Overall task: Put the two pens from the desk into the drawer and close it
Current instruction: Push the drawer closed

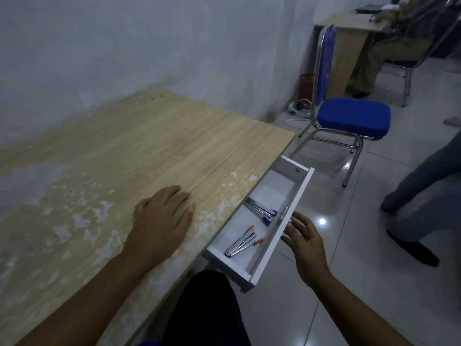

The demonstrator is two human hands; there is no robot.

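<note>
Right hand: the right hand (305, 242) is at the outer face of the drawer front, fingers (298, 222) loosely spread and holding nothing, tips touching or just beside the small metal handle (284, 213). I judge it sits there to push the drawer shut.

Left hand: the left hand (163, 221) lies flat, palm down, on the desk (149, 146), fingers extended and slightly apart, empty. It looks like a brace to steady the body while the other hand works.

Drawer: the drawer (259, 267) is white and pulled well out from under the desk edge, so its floor is open to view.

Pens: two pairs of slim things lie inside. The near pair (243, 242) has silvery bodies with orange tips, the two lying close alongside each other. The far pair (262, 211) is silvery with purple ends. Which are the task's pens, I cannot tell.

Desk top: light wood grain, worn to pale patches near the front edge; no pens show on it.

Stage: judging from that, only closing is left.

Beyond: a blue chair (349, 116) stands well apart on the tiled floor.
</note>
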